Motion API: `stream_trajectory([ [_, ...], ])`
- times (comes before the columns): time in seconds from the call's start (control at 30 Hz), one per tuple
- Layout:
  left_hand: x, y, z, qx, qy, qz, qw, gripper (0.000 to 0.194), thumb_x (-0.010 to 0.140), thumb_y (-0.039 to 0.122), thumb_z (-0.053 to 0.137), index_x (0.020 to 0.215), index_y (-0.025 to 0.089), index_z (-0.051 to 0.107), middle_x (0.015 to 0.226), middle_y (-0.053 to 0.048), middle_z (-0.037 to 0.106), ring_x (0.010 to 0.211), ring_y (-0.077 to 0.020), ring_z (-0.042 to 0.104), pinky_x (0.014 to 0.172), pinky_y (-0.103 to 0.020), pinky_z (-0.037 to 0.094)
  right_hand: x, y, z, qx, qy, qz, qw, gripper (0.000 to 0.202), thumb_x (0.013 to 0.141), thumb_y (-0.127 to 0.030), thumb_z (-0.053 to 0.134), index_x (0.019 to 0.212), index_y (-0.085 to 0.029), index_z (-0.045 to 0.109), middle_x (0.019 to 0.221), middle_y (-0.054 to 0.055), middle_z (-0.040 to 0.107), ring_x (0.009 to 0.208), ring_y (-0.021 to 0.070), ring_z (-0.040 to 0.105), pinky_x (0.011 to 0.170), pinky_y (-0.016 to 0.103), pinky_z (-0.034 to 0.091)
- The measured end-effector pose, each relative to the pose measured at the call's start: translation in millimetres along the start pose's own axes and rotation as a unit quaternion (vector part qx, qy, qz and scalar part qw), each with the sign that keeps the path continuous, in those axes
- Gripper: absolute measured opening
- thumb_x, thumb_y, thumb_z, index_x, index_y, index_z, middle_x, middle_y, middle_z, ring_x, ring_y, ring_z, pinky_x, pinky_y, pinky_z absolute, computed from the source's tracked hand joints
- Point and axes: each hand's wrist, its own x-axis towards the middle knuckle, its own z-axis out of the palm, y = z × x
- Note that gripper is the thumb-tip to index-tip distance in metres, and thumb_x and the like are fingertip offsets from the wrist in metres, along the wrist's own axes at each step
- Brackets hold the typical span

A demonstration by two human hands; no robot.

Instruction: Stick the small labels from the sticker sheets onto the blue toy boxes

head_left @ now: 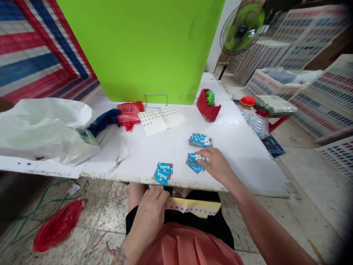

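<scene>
White square label (199,156) is apparently being applied to rectangular blue cards (194,165) by right hand (216,163) (grip unclear), two o'clock from left hand (153,207) gripping yellow-white paper sheet (194,207); flat pressing required.

cards (163,174): blue, white lettering | label strip (194,204): yellow-and-white, dark squares | tape dispenser (207,110): red | board (149,51): lime green
</scene>
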Motion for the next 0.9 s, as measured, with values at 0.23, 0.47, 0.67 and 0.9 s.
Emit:
stream_trajectory([
  [0.23,-4,-2,3.2,-0.007,-0.056,0.003,0.998,0.016,0.091,0.011,0.041,0.088,0.02,0.054,0.085,-0.003,0.057,0.078,-0.0205,0.05,0.069,-0.034,0.036,-22,-78,47,-0.015,-0.072,-0.129,0.989,0.066,0.075,-0.042,0.07,0.131,-0.015,0.048,0.128,0.015,0.053,0.116,0.0302,0.046,0.1,0.047,0.037],
  [0.47,-9,0,-0.7,-0.019,-0.065,-0.024,0.997,0.016,0.09,0.01,0.042,0.086,0.02,0.054,0.084,-0.002,0.058,0.079,-0.0205,0.052,0.07,-0.033,0.038,-15,-94,67,-0.012,-0.108,-0.146,0.983,0.066,0.076,-0.04,0.069,0.132,-0.014,0.045,0.13,0.014,0.052,0.116,0.029,0.044,0.097,0.045,0.038],
  [0.67,-8,2,-5.1,-0.037,-0.061,-0.028,0.997,0.016,0.091,0.012,0.042,0.085,0.02,0.054,0.083,-0.002,0.059,0.078,-0.0201,0.053,0.069,-0.032,0.037,-11,-90,58,-0.058,-0.111,-0.168,0.978,0.045,0.082,-0.034,0.065,0.123,-0.019,0.055,0.125,0.009,0.057,0.109,0.0274,0.047,0.092,0.044,0.037],
  [0.9,-8,-4,-3.2,-0.047,-0.063,-0.028,0.997,0.017,0.092,0.016,0.04,0.085,0.02,0.055,0.083,-0.003,0.058,0.079,-0.0199,0.054,0.071,-0.031,0.039,-5,-84,60,-0.079,-0.11,-0.147,0.98,0.041,0.084,-0.027,0.063,0.124,-0.021,0.055,0.119,0.006,0.062,0.103,0.025,0.05,0.088,0.041,0.037],
])
